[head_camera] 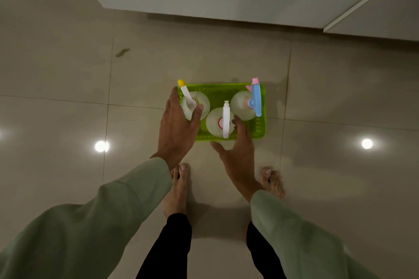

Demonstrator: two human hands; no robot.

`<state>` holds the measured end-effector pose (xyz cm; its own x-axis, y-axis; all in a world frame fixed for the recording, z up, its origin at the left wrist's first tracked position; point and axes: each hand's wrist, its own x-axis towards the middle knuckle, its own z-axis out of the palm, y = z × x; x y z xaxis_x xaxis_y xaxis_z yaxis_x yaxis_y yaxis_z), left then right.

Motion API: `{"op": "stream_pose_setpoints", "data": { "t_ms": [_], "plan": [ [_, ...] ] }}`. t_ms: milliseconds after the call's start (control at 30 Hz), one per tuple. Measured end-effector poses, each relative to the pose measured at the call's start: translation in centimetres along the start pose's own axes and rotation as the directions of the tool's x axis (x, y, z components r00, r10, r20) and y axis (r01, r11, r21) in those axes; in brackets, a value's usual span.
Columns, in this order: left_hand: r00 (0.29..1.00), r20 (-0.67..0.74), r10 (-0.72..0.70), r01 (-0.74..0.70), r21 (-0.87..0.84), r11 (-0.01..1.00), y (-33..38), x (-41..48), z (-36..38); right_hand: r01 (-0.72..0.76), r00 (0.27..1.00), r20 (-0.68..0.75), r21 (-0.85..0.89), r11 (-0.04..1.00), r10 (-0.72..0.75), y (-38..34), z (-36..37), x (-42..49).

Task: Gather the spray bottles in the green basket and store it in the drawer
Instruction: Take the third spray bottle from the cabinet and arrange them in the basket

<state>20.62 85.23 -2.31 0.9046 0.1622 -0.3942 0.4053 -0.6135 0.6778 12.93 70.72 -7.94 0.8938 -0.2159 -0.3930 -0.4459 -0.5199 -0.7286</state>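
No readable text, labels, brands or numbers on bottles, basket or cabinet.

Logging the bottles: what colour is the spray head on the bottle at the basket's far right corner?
Light blue spray head with a pink nozzle tip, seen in the head view.

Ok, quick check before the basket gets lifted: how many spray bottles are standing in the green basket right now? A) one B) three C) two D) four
B: three bottles stand upright in the green basket: one with a yellow-tipped sprayer at the left, one with a white sprayer in the middle, and one with a blue and pink sprayer at the right.
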Motion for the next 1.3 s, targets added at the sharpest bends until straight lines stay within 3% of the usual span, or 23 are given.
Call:
{"op": "stream_pose_setpoints", "data": {
  "t_ms": [67,233,300,533,767,1300],
  "plan": [
    [0.999,-0.017,-0.035,0.035,-0.003,0.999,0.4,0.5,0.4,0.021,1.0,-0.02,0.014,1.0,-0.02,0.4,-1.9,-0.9],
    [0.996,-0.065,-0.06,0.062,0.031,0.998,0.5,2.0,1.6,0.068,0.953,-0.294,-0.014,0.998,-0.07,-0.2,-6.2,0.2],
    [0.997,-0.066,-0.049,0.052,0.037,0.998,0.5,2.4,1.9,0.041,0.942,-0.333,-0.04,0.998,-0.052,-0.8,-6.8,2.1],
    [0.998,-0.025,0.055,-0.051,0.15,0.987,0.1,2.1,1.9,0.038,0.997,-0.053,-0.217,0.975,-0.05,-1.5,-5.4,7.9],
    [0.995,0.009,0.095,-0.095,0.207,0.974,-0.2,2.4,1.7,0.093,0.991,-0.071,-0.266,0.959,-0.115,-1.5,-4.6,8.8],
    [0.998,-0.037,0.058,-0.048,0.235,0.971,-0.5,2.4,2.1,0.038,0.985,-0.158,-0.189,0.981,-0.068,-1.3,-3.3,9.1]
  ]
}}
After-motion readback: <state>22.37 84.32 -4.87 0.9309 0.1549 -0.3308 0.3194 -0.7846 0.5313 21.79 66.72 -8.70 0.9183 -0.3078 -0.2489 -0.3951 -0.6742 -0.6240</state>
